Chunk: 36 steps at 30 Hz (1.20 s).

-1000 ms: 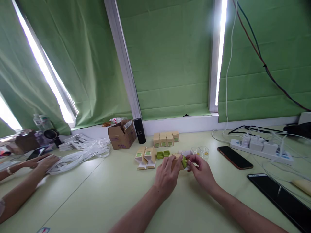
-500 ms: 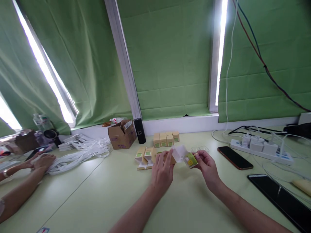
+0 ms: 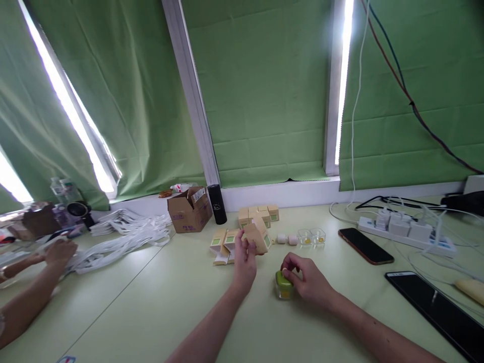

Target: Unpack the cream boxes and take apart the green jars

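Observation:
My left hand (image 3: 245,262) is closed on a small tan carton (image 3: 258,237), held a little above the table. My right hand (image 3: 305,279) grips a clear little jar with a green lid (image 3: 283,284) that rests on the table in front of me. Behind my hands lie two open tan cartons (image 3: 225,245), a row of closed tan cartons (image 3: 259,214), two white caps (image 3: 286,238) and two clear jars without lids (image 3: 312,236).
A brown cardboard box (image 3: 189,208) and a black cylinder (image 3: 217,203) stand by the window sill. A phone (image 3: 365,245), a power strip with plugs (image 3: 406,230) and a dark tablet (image 3: 438,305) lie at right. Another person's hands (image 3: 56,251) handle white strips (image 3: 124,236) at left.
The jar came out of the carton. My right hand brought it down onto the table, while my left hand lifted the carton away to the left.

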Motion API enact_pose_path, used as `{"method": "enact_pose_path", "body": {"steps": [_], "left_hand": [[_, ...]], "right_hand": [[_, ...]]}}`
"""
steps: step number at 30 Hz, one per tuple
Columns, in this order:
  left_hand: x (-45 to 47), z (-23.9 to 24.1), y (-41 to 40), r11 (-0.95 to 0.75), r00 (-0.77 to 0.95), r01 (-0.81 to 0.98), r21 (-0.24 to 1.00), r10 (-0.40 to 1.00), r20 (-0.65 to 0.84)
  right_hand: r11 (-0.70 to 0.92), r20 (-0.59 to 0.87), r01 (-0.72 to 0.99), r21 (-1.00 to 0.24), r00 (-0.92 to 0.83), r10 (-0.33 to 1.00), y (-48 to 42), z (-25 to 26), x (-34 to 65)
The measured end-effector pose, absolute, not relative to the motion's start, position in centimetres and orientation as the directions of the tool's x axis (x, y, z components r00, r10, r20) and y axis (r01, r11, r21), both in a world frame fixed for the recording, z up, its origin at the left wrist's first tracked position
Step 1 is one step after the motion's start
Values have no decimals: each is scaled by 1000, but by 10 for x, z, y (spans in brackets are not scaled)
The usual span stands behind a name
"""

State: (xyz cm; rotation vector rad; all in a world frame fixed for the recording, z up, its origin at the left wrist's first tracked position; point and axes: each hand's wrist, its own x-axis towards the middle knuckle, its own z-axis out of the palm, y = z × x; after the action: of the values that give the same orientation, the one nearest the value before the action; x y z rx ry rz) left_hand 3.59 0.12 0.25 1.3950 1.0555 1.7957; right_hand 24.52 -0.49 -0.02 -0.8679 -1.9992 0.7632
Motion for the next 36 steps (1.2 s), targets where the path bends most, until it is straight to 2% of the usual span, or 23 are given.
{"method": "enact_pose_path", "body": {"steps": [3, 7, 12, 17, 24, 30, 33, 36], "left_hand": [[35, 2, 3, -423, -233, -181, 888, 896, 379], [34, 2, 3, -343, -158, -406, 847, 939, 304], [34, 4, -1, -225, -69, -511, 830, 973, 222], [40, 4, -5, -237, -43, -421, 875, 969, 241], [50, 12, -15, -330, -3, -156, 931, 943, 334], [55, 23, -24, -418, 39, -158, 895, 903, 429], [53, 21, -26, -486, 65, -76, 871, 869, 491], [51, 18, -29, -536, 95, 104, 838, 844, 528]], "right_hand": [[617, 435, 337, -711, -479, 763, -8, 0, 245], [612, 425, 323, -722, -490, 761, -10, 4, 246], [565, 451, 205, -800, -416, 790, -6, 7, 246], [466, 426, 76, -882, -298, 854, 0, 7, 243], [300, 332, -144, -943, -369, 868, 0, 10, 242], [163, 305, -382, -910, -349, 886, -1, 17, 242], [142, 271, -407, -902, -280, 921, 1, 17, 242], [138, 241, -383, -913, -236, 941, 2, 17, 242]]}}
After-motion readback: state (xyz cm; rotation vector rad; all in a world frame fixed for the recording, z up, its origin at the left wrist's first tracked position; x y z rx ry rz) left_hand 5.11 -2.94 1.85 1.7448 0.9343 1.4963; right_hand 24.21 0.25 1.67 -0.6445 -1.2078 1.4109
